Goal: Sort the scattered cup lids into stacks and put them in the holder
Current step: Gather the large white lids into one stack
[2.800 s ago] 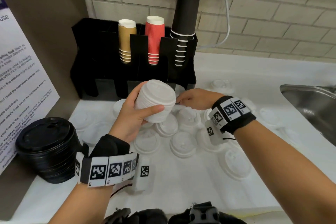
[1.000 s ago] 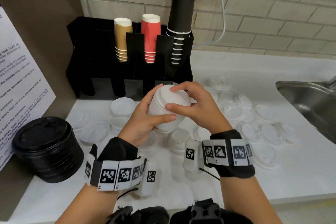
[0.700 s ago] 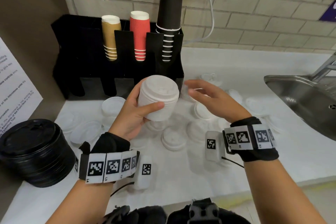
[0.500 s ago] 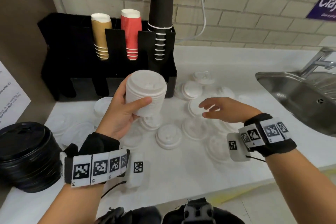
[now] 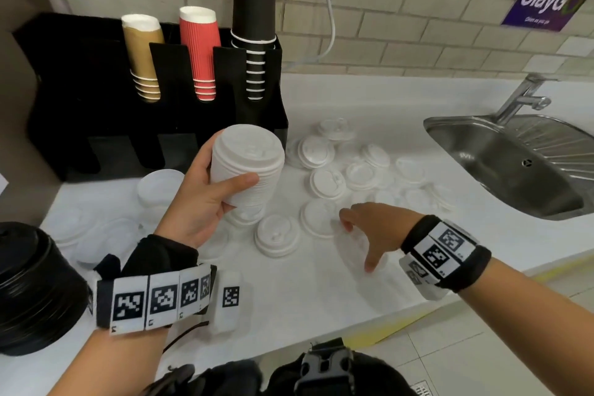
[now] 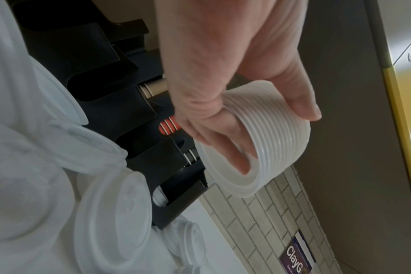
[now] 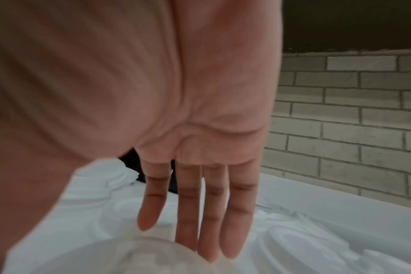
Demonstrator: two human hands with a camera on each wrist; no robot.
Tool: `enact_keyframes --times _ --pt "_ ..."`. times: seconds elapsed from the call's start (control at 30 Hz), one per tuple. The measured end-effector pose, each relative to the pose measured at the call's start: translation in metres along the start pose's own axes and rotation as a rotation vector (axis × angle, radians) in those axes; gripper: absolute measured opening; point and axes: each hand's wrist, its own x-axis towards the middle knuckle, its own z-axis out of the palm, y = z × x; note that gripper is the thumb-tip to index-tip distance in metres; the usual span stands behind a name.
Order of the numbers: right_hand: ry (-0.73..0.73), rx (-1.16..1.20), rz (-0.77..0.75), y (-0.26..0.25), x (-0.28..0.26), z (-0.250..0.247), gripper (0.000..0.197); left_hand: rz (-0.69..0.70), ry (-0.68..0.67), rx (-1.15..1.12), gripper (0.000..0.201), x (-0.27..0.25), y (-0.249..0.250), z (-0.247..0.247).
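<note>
1. The left hand (image 5: 205,190) grips a tall stack of nested white plastic cup lids (image 5: 249,167), raised before the black cup holder (image 5: 96,100).
2. The right hand (image 5: 369,228), fingers straight and empty, hovers over scattered white lids (image 5: 328,182) on the white table (image 5: 305,283).

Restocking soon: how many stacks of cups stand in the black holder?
3: a tan stack leftmost, a red stack in the middle, a tall black stack rightmost. Slots further left look dark; none visible there.

Bare forearms. Each wrist wears a black band (image 5: 450,254) carrying white tiles printed with black square codes (image 5: 160,297); a small white coded block (image 5: 229,296) hangs beside the left band.
</note>
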Motion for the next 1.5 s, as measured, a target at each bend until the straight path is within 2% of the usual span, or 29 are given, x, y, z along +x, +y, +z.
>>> enact_keyframes --times 0.1,0.17,0.27,0.37,0.47,0.63,0.73,0.87,0.93,1.07,1.13,1.27,1.5 --pt "0.030 0.013 -0.021 -0.001 -0.002 0.000 0.063 -0.010 -0.005 -0.003 0.078 0.000 -0.001 0.002" --pt "0.099 0.097 -0.032 0.001 -0.004 -0.009 0.062 -0.018 -0.005 -0.001 0.079 -0.001 -0.001 0.003" --pt "0.172 0.189 -0.024 0.003 -0.009 -0.024 0.072 -0.024 -0.004 0.009 0.078 -0.002 -0.002 0.003" --pt "0.024 0.077 0.021 -0.001 -0.012 -0.016 0.087 -0.027 -0.003 0.011 0.082 -0.003 -0.001 0.002" --pt "-0.145 -0.005 0.036 -0.006 -0.011 0.003 0.092 -0.024 -0.008 0.010 0.081 -0.004 0.001 -0.001" --pt "-0.128 0.014 0.013 -0.008 -0.007 0.005 0.082 -0.032 -0.007 0.010 0.080 -0.004 0.001 -0.003" --pt "0.005 0.268 -0.057 -0.002 -0.013 -0.027 0.070 -0.047 -0.021 0.022 0.077 -0.004 -0.002 0.001" --pt "0.376 0.777 -0.248 -0.012 -0.021 -0.065 0.050 -0.079 -0.041 0.034 0.080 -0.004 -0.006 0.011" --pt "0.514 0.944 -0.321 -0.025 -0.017 -0.073 0.045 -0.086 -0.055 0.055 0.084 -0.004 -0.005 0.015" --pt "0.683 0.851 -0.399 -0.048 -0.006 -0.077 0.052 -0.082 -0.053 0.071 0.088 -0.005 -0.002 0.017" --pt "0.718 0.783 -0.431 -0.053 -0.001 -0.078 0.054 -0.080 -0.046 0.085 0.087 -0.005 -0.001 0.015" --pt "0.690 0.641 -0.438 -0.056 0.005 -0.084 0.055 -0.085 -0.050 0.146 0.087 -0.005 0.001 0.012" --pt "0.636 0.553 -0.461 -0.060 0.009 -0.095 0.060 -0.132 -0.092 0.189 0.087 -0.005 0.003 0.006"
